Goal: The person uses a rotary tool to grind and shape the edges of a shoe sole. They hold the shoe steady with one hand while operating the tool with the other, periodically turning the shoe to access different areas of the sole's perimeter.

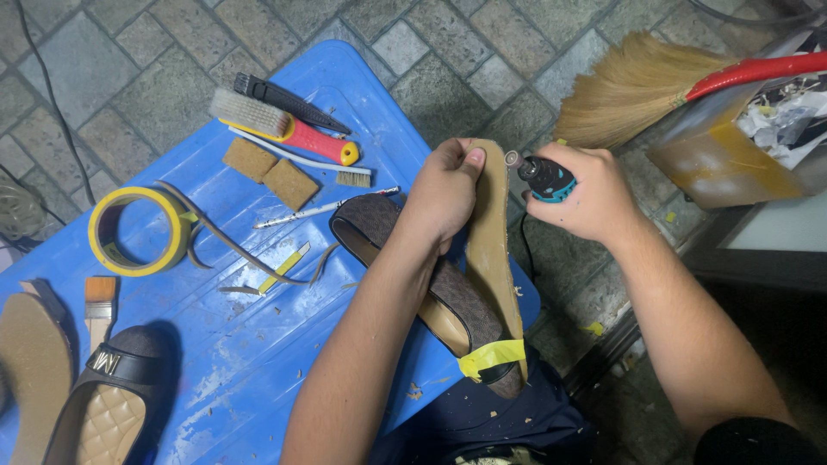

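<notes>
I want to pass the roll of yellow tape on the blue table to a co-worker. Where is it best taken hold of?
The roll of yellow tape lies flat on the blue table with its open centre facing up. Probably best: come from above, one finger inside the hole and thumb on the outer wall, at its left edge, since a tape end and cut strips trail off its right side.

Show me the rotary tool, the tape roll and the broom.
rotary tool (pixel 546 177): head view, on its teal body.
tape roll (pixel 177 226): head view, on its yellow right rim.
broom (pixel 624 86): head view, on its straw bristles.
</notes>
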